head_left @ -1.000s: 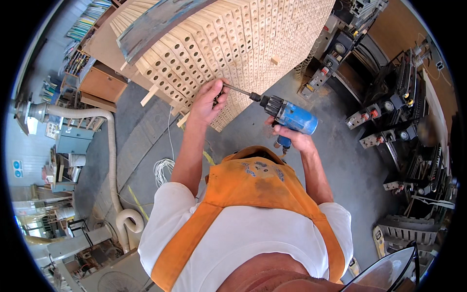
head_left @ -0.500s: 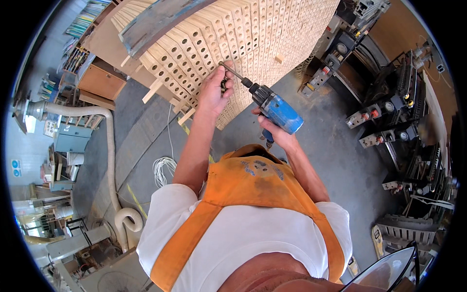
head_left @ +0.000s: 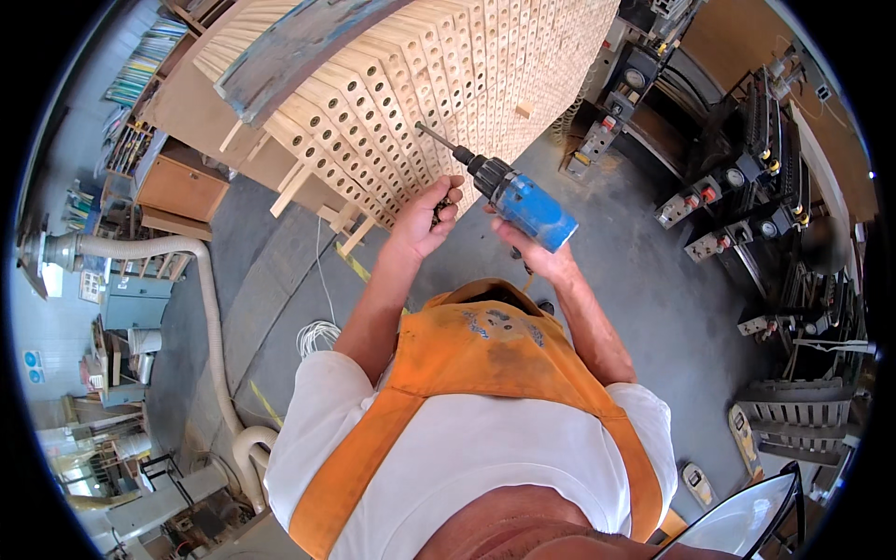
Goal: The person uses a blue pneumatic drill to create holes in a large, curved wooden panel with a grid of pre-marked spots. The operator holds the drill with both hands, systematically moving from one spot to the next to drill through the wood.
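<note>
Grey workshop floor point(head_left: 644, 308) spreads beneath a worker in a white shirt point(head_left: 504, 434) and orange apron point(head_left: 504, 350). Nearest, the right grip point(head_left: 541, 250) is wrapped around a blue power drill point(head_left: 532, 210), its long bit point(head_left: 436, 138) angled up and left toward a pale wooden stack point(head_left: 411, 26) pierced by rows of round holes; whether the tip touches cannot be told. Lower, the left grip point(head_left: 425, 219) is curled around a few small dark metal pieces point(head_left: 441, 210), near the drill's chuck point(head_left: 483, 166) and apart from the bit's tip. On the stack's face, work appears partly done: many holes toward the left carry dark rings point(head_left: 315, 119) that look like fittings already set, while numerous others farther right look paler and plain, seemingly left to do. Pieces in hand are not yet placed; holes are too small here for a firm count. Across the stack's upper left lies a weathered blue-grey board point(head_left: 308, 47); farther off are coiled white cord point(head_left: 317, 336), a ribbed hose point(head_left: 210, 317) and, at right, dark machinery point(head_left: 747, 112).
</note>
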`<state>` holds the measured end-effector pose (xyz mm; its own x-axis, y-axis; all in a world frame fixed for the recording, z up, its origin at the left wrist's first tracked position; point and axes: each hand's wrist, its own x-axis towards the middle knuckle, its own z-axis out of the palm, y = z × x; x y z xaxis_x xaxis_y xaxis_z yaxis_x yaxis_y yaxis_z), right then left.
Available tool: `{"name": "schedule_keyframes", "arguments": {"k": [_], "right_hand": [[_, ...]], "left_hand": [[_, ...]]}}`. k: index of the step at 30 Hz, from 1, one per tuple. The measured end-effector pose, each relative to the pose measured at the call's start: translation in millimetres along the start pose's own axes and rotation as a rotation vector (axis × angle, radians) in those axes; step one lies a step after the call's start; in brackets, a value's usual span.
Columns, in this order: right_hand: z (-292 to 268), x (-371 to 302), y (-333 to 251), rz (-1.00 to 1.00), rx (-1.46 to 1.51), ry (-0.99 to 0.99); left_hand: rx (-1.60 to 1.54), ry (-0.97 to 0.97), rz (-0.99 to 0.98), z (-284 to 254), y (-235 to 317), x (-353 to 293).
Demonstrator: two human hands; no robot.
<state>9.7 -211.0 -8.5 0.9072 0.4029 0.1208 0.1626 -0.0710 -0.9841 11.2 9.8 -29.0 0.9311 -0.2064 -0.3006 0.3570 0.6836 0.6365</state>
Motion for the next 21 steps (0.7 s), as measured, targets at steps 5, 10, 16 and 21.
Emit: {"name": "schedule_keyframes", "arguments": {"k": [5,10,16,21], "right_hand": [[-5.5,-4.1,-9.0,0.033,0.077,0.026],[-21.9,-29.5,-11.7,0.160,0.046,0.005],[-53.3,-37.4,6.8,0.147,0.417,-0.150],[-74.8,-35.6,13.4,0.247,0.453,-0.209]], "left_hand": [[0.106,0.047,0.003,0.9,13.4,-6.9],[0.131,0.114,0.177,19.8,32.5,-14.3],[0.134,0.129,0.287,35.0,18.3,-17.9],[0.210,0.146,0.281,43.0,8.5,-19.2]]}}
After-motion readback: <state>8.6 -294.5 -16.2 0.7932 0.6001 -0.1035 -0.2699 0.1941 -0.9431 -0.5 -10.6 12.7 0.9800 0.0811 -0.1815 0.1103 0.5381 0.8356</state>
